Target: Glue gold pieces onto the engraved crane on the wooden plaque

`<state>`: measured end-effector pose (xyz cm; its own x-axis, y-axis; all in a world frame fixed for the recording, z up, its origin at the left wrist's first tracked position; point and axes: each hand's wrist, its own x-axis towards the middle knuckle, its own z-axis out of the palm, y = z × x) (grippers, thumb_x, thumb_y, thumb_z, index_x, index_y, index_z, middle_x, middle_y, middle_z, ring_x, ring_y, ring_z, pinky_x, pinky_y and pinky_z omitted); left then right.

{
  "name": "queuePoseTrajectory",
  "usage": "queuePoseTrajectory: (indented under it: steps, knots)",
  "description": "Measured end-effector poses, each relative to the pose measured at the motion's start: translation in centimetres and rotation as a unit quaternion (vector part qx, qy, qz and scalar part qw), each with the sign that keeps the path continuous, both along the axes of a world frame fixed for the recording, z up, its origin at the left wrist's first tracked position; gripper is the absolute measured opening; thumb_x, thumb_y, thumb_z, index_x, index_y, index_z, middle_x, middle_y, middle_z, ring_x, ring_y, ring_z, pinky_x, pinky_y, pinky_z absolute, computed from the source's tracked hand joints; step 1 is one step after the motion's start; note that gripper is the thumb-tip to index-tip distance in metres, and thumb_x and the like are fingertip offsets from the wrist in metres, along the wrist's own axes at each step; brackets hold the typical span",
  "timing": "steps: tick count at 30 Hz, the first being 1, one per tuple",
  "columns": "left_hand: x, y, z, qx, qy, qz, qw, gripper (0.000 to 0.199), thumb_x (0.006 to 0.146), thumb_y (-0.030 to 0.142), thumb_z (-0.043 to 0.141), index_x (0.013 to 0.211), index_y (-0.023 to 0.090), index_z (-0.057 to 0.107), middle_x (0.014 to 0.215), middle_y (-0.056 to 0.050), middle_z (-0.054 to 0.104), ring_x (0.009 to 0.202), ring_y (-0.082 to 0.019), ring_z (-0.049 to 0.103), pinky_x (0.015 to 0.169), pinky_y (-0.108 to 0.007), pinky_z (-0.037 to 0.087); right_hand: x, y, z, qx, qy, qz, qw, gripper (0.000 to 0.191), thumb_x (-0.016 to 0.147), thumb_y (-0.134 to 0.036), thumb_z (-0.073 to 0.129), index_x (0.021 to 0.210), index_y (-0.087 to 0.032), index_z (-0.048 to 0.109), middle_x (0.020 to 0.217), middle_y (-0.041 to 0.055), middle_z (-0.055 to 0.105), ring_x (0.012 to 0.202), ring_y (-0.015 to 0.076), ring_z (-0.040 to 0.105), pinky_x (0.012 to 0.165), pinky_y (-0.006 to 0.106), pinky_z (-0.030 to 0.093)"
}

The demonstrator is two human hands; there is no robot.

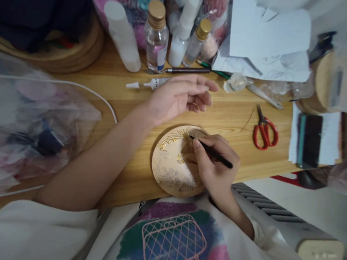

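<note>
A round pale disc (171,156) lies on the wooden table in front of me. Fine swirling lines are drawn on it, and gold line-work runs along its upper part and middle. My right hand (219,160) rests over the disc's right side, closed around a slim black pointed tool (217,154). The tool's tip touches or nearly touches the gold lines near the top; whether it is a pen or tweezers I cannot tell. Beyond the disc, my left hand (183,95) hovers with loosely curled, parted fingers and nothing visible in them. A small white glue tube (155,83) lies partly behind it.
Red-handled scissors (264,129) and a thin wire (248,119) lie to the right. Several bottles, including a gold-capped one (157,40), stand at the back beside white papers (268,40). Plastic bags (42,127) and a white cable (90,88) take up the left; a dark phone (311,140) lies far right.
</note>
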<state>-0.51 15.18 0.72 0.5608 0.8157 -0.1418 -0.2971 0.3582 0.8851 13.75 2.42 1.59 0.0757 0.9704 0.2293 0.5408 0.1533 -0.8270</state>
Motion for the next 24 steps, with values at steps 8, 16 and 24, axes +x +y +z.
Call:
queuePoseTrajectory:
  steps: [8,16,24]
  knots:
    - [-0.01,0.0,0.16,0.004,0.009,0.004,1.0,0.018,0.089,0.014,0.045,0.09,0.018,0.063,0.076,-0.001,0.066,0.072,-0.011,0.065,0.07,-0.026,0.051,-0.13,0.03,-0.06,-0.002,-0.004,-0.001,1.0,0.009,0.085,-0.013,0.068,0.082,-0.02,0.067,0.076,-0.0027,0.068,0.071,0.0101,0.063,0.067,0.025,0.052]
    - [0.06,-0.05,0.34,0.001,0.015,0.006,1.0,0.019,0.091,0.013,0.043,0.089,0.017,0.062,0.075,0.0,0.064,0.07,-0.011,0.064,0.07,-0.026,0.05,-0.06,0.0,-0.05,-0.003,-0.008,-0.005,1.0,0.008,0.085,-0.013,0.068,0.082,-0.02,0.067,0.076,-0.0026,0.068,0.07,0.0101,0.062,0.066,0.025,0.052]
    - [0.0,-0.01,0.19,0.002,0.011,0.002,1.0,0.017,0.091,0.015,0.046,0.089,0.017,0.063,0.076,0.0,0.065,0.072,-0.012,0.065,0.071,-0.026,0.05,-0.05,0.01,0.02,-0.002,-0.013,-0.004,1.0,0.009,0.085,-0.013,0.067,0.081,-0.021,0.066,0.076,-0.0031,0.069,0.071,0.0099,0.063,0.067,0.025,0.052]
